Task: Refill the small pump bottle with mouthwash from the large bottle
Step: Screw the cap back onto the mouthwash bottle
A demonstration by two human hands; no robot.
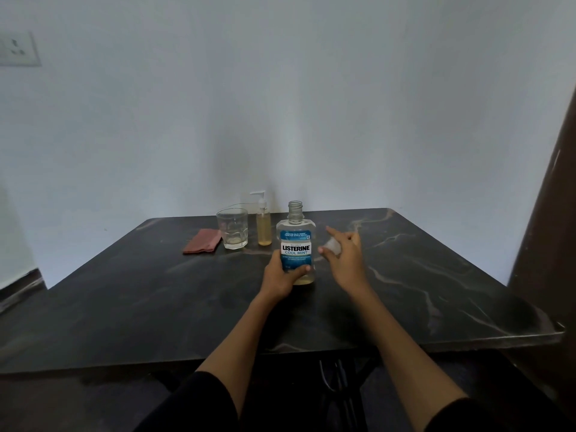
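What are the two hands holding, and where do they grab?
The left hand grips the large mouthwash bottle round its lower body. The right hand holds the bottle's clear cap in its fingers.

Large bottle [296, 244]: clear plastic, blue "LISTERINE COOL MINT" label, upright on dark table near centre. Cap removed, threaded neck left open. Little liquid seen, pale yellowish layer at bottom only. Lower body gripped from left side.

Cap [333, 245]: small, pale, blurred; probably bottle's own cap, held just right of bottle, above tabletop.

Small pump bottle [263, 224]: slim, clear, white pump head fitted, spout turned left. Stood upright behind and left of large bottle, near far table edge. Filled mostly with yellowish liquid.
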